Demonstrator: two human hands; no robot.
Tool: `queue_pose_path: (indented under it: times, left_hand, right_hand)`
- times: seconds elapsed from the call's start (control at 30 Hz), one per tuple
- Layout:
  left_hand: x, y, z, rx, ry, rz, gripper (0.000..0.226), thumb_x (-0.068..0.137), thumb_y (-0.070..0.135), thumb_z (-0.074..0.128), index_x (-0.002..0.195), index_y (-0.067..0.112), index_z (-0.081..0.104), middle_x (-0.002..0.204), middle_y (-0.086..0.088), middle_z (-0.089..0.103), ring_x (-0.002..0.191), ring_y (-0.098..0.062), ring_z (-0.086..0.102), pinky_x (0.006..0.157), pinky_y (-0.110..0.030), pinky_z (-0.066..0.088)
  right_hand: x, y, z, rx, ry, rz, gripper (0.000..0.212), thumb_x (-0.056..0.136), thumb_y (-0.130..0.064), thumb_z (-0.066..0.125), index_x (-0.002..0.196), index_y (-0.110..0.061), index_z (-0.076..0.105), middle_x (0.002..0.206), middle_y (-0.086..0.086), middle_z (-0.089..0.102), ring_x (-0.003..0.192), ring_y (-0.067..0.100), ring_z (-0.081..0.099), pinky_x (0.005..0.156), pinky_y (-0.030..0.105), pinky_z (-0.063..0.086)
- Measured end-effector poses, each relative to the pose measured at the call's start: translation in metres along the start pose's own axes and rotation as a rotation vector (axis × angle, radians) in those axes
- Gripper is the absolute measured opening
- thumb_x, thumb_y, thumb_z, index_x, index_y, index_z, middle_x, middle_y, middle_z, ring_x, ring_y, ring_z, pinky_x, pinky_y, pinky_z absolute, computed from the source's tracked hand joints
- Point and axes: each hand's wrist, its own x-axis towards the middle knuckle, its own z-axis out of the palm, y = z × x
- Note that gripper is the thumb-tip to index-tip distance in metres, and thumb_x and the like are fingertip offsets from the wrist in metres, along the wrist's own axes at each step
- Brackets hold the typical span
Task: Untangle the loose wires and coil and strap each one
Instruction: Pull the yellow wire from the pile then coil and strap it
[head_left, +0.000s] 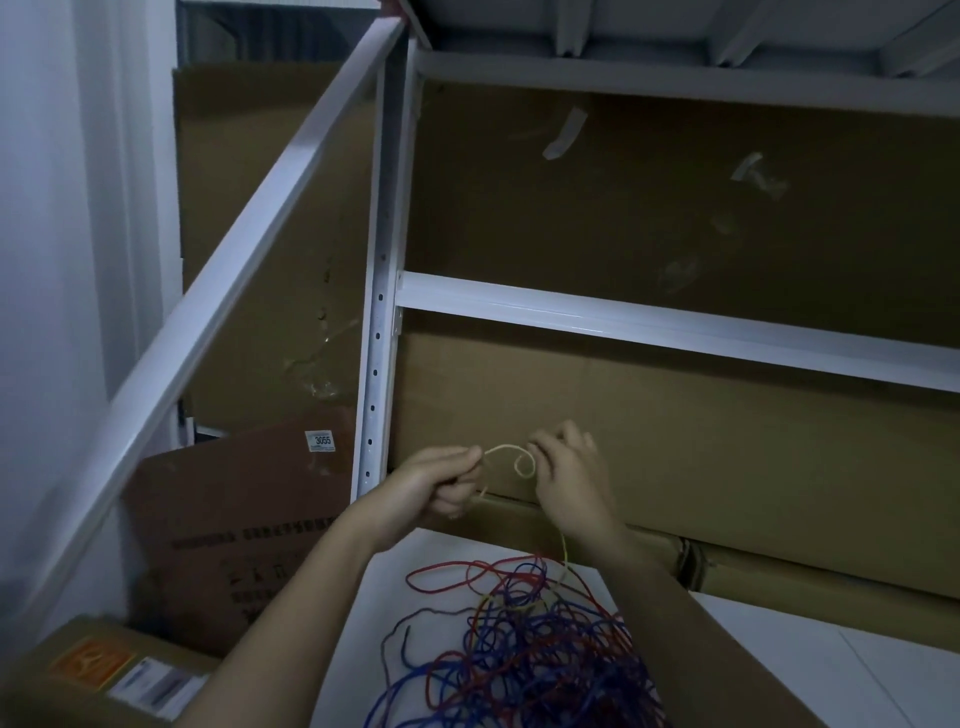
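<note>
Behind everything stands a white metal shelving rack (675, 332) backed with brown cardboard sheets (675, 208), and below it a white bench (779, 649) carries the tangle of red and blue wires (524, 644). Out of that tangle a single pale yellow wire (511, 457) rises up past the right wrist to the two hands, which are raised well above the heap. The left hand (441, 488) has its fingers curled round the yellow wire, gripping it, with a strand dropping from under the fist; the right hand (569, 467) pinches the wire's free end, which curls into a small loop between the two grips. So the short span lies roughly sideways, hand to hand, while the long remainder trails down and toward the person into the tangle. Judging by this, the next pull should draw upward and away from the heap, and the right hand, nearer the trailing strand, seems best placed to feed it.
</note>
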Motion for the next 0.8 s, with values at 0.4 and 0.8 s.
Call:
queue_pose_path:
  times: [0.4, 0.8]
  left_hand:
    - [0.036, -0.001, 0.036, -0.326, 0.388, 0.207, 0.029, 0.103, 0.024, 0.03, 0.082, 0.011, 0.044, 0.051, 0.004, 0.038, 0.036, -0.005, 0.026, 0.048, -0.022, 0.023]
    - [0.06, -0.008, 0.08, -0.464, 0.497, 0.285, 0.035, 0.105, 0.027, 0.027, 0.09, 0.006, 0.051, 0.047, 0.005, 0.036, 0.031, -0.003, 0.024, 0.045, -0.02, 0.022]
  right_hand:
    - [-0.026, 0.01, 0.008, 0.595, -0.463, 0.012, 0.075, 0.085, -0.078, 0.012, 0.054, -0.02, 0.048, 0.059, -0.005, 0.047, 0.067, 0.009, 0.051, 0.085, 0.032, 0.036]
    - [-0.014, 0.058, -0.021, 0.548, -0.168, 0.144, 0.029, 0.101, -0.032, 0.042, 0.12, -0.022, 0.061, 0.111, -0.006, 0.062, 0.102, 0.011, 0.057, 0.082, 0.024, 0.041]
